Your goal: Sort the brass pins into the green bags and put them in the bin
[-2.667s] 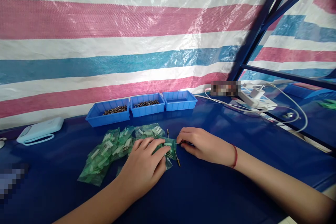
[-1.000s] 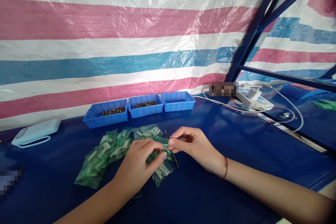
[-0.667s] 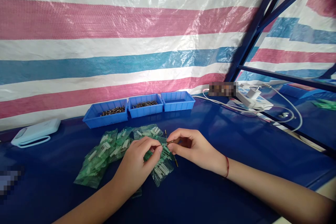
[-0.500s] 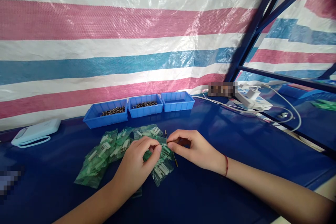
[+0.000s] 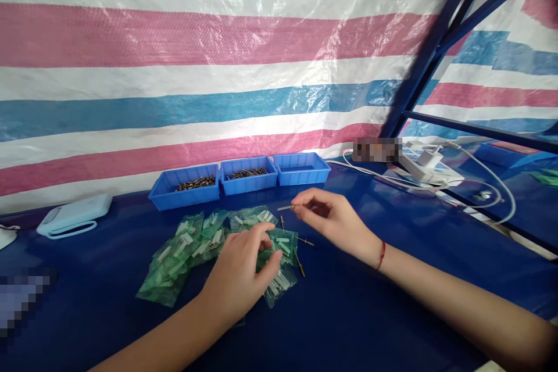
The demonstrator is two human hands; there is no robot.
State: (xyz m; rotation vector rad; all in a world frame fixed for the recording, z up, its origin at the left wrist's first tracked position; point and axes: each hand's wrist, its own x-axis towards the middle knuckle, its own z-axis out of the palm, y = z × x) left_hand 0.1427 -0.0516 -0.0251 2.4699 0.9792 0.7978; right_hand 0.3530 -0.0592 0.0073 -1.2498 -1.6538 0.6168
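My right hand pinches a thin, pale, pin-like piece between thumb and fingertips, its free end pointing left, raised above the table. My left hand has thumb and fingers apart with nothing between them, over small green plastic bags filled with white pieces. Beside the bags lie a few slim metal pins with brassy ends, such as one loose pin to the right. Part of the bag pile is hidden by my left hand.
Three blue bins stand along the back: a left bin and a middle bin with metal parts, and a right bin. A light-blue power bank lies at left. White cables and a power strip occupy the back right.
My right hand has lifted up and to the right, away from my left hand, with the pale pin. My left hand's fingers have spread. Another loose pin now shows between the hands.
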